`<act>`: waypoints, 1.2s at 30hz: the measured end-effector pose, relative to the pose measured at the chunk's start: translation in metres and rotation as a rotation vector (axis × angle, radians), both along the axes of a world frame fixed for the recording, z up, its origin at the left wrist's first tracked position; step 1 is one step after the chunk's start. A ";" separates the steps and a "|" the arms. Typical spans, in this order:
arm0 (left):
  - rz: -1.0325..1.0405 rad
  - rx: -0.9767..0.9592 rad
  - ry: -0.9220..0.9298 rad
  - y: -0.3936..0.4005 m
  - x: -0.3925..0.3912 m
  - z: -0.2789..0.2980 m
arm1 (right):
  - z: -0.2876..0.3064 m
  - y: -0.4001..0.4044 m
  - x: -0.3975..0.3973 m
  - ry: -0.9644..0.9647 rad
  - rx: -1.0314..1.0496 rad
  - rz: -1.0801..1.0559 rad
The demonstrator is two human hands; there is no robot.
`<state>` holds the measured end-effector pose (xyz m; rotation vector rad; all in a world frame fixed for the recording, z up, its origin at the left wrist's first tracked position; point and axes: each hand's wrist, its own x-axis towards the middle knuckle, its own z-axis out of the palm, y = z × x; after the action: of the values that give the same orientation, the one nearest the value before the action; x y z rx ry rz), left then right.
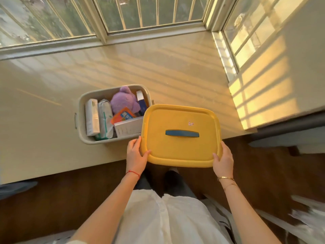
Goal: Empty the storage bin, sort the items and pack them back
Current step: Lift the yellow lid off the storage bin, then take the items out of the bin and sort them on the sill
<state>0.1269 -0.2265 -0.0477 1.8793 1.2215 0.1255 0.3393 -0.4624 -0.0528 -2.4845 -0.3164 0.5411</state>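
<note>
Head view: we held the yellow lid (181,136) off the storage bin (82,103), one hand on each near corner. Left hand (136,154) was closed on the lid's near-left corner, thumb on top of the rim, fingers under it. Right hand (223,158) was closed on the near-right corner, thumb on top, fingers wrapped round the edge. Lid was roughly level, top face up, blue handle (182,134) centred on it, a small pink sticker (190,123) just beyond the handle. It covered the bin's near-right corner from our view and overhung the tabletop edge towards us.

Bin was grey, open, sitting on the cream tabletop (158,67) near its front edge, left of the lid. It was full. Along the left wall: a tall white box (92,117) standing on end, then a soft white pack with green print (105,118) beside it. Purple plush toy (124,101) at the far side, ears above the rim. Orange packet (123,117) tilted against the plush. White flat box (128,128) at the near side, partly under the lid. Dark blue box with a white top (141,101) against the right wall.

Window bars (140,13) ran along the far and right sides of the tabletop. Low sun striped the surface. Red string (134,173) on the left wrist, gold bangle (226,178) on the right.
</note>
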 end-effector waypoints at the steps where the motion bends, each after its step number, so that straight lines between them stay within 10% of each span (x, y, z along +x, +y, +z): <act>1: -0.002 -0.003 0.003 -0.011 0.009 -0.002 | -0.003 -0.009 0.010 0.010 -0.005 0.003; 22: 0.004 -0.208 0.172 -0.035 0.112 -0.118 | -0.118 -0.009 0.122 0.189 -0.048 0.174; 36: -0.055 0.212 0.143 0.005 0.002 -0.009 | -0.024 0.068 0.039 -0.158 0.039 0.502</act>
<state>0.1294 -0.2210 -0.0569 2.1350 1.2936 0.0953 0.3785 -0.3942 -0.0771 -2.4106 -1.0179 0.5260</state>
